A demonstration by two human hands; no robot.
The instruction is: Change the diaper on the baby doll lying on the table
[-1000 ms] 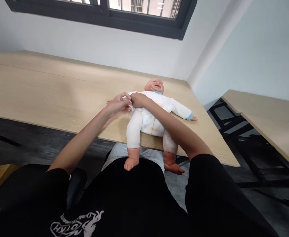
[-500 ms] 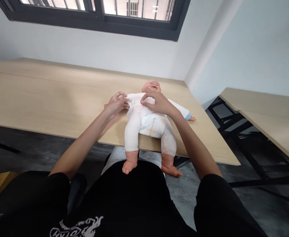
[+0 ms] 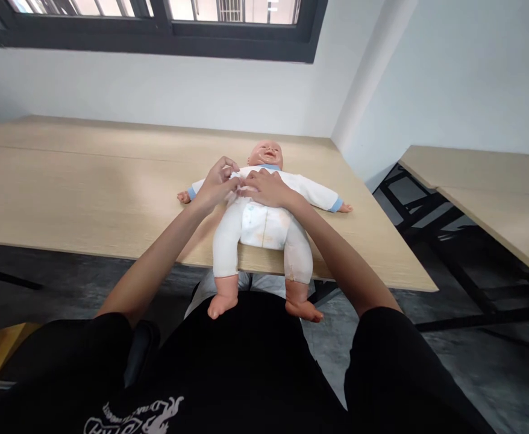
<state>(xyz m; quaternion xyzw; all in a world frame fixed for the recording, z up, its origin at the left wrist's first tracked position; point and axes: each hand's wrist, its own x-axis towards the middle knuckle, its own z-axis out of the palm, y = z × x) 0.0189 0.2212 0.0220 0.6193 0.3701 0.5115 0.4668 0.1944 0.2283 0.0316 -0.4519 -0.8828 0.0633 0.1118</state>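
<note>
I'm seeing the baby doll [image 3: 264, 229] on its back on the wooden table [image 3: 88, 187], directly beneath both forearms. I'm pinching the white onesie [image 3: 309, 194] at the chest with the left hand [image 3: 217, 184], while the right hand [image 3: 269, 188] is lying half open beside it, its grip unclear.

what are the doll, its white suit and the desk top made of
The doll looks like moulded vinyl: smooth, faintly shiny head and feet. The white suit seems soft cotton knit, matte and creased. The desk top looks like wood-grain laminate, perhaps veneer.
</note>
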